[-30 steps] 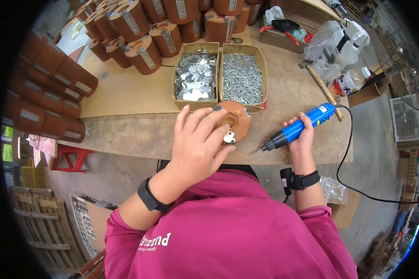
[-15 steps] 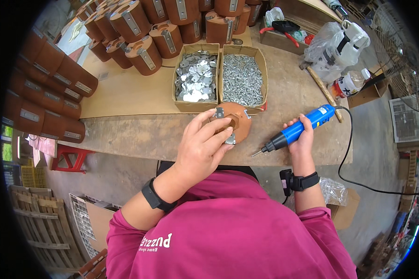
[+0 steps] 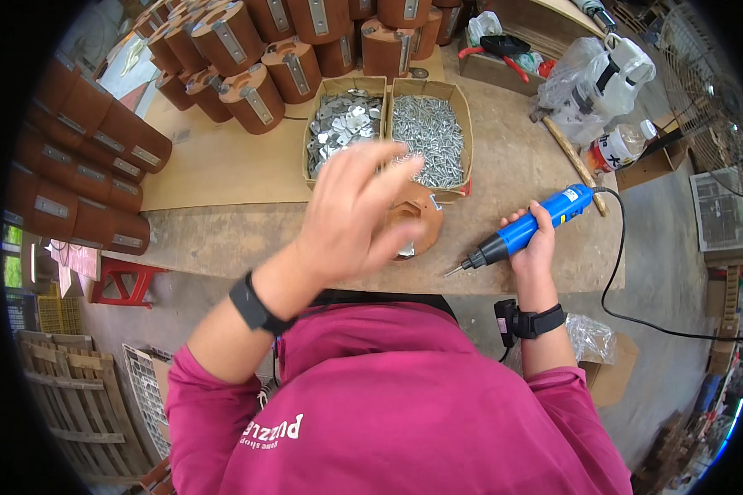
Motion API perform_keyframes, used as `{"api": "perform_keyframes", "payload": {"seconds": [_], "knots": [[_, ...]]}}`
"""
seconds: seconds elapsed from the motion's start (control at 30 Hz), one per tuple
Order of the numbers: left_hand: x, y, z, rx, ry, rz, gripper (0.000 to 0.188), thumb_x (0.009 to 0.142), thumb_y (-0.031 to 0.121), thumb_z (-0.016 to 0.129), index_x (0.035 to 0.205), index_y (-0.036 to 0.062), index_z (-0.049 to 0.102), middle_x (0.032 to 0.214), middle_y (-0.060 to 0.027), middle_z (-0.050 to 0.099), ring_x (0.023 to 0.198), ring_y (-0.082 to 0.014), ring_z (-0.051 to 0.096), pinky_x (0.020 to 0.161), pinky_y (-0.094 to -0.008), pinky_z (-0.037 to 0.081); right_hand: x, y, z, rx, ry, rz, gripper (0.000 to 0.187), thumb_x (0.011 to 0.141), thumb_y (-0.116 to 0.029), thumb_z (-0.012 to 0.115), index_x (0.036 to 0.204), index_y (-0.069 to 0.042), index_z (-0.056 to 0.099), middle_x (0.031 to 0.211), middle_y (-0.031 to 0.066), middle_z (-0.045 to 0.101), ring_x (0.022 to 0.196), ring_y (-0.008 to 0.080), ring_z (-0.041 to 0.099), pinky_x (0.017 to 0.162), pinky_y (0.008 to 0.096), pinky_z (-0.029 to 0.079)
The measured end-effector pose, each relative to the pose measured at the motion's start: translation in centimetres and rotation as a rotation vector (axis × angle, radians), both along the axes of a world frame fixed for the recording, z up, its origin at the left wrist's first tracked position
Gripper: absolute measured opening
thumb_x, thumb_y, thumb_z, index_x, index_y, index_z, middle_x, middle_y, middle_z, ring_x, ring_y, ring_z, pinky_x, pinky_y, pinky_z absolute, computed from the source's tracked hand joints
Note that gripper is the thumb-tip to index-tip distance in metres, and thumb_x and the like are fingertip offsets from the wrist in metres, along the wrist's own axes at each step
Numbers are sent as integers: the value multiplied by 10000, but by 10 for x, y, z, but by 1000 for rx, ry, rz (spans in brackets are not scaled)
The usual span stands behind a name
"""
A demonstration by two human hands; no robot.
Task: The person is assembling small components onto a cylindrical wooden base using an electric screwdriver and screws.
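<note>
My left hand [image 3: 347,214] hovers over a round brown wooden piece [image 3: 428,233] at the bench's front edge. Its fingers are blurred but look spread, and nothing shows between them. The piece has a hole in the middle and small metal plates at its rim; my hand covers its left part. My right hand [image 3: 537,247] is wrapped round a blue electric screwdriver [image 3: 545,219], whose bit points down-left just above the bench. Behind the piece, one cardboard box holds small metal plates [image 3: 338,124] and the box beside it holds silver screws [image 3: 428,132].
Brown cylinders [image 3: 252,99] with metal strips are stacked at the back and left. On the right lie a wooden stick [image 3: 574,161], a plastic bottle [image 3: 619,148] and a bagged white jug [image 3: 623,74]. The screwdriver's black cord [image 3: 623,272] hangs off the right side.
My left hand has lifted off the brown piece, moving up and slightly left, its fingers spreading. The right hand and screwdriver have stayed in place.
</note>
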State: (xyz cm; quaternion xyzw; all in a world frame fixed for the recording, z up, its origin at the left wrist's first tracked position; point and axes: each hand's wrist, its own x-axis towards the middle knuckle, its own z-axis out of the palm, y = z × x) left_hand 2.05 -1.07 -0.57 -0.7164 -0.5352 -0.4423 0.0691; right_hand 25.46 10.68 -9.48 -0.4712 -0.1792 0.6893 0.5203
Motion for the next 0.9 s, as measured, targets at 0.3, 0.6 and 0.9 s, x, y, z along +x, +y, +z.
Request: {"api": "perform_keyframes", "payload": {"seconds": [0.3,0.6,0.9], "knots": [[-19,94,-27,-638,501,78,138,704,190,612,817,114,586,794,-53,585,846,-237,528,726,-398,359,5,1,7,-52,124,58,189,721,-161,594,817,-63,464,671,57,502,608,194,527,599,371,473],[-19,97,-41,-624,437,28,103,673,161,633,697,108,548,699,-27,568,781,-223,540,688,-383,302,-5,-4,97,358,-18,-7,210,739,-196,589,838,-53,471,697,51,508,619,169,528,594,355,470],[-22,78,-2,-520,-90,12,149,661,71,636,797,31,589,706,-98,605,671,-242,583,654,-314,433,-15,-23,148,790,107,79,300,784,-196,521,1019,-36,423,746,47,513,676,160,517,656,371,442]]}}
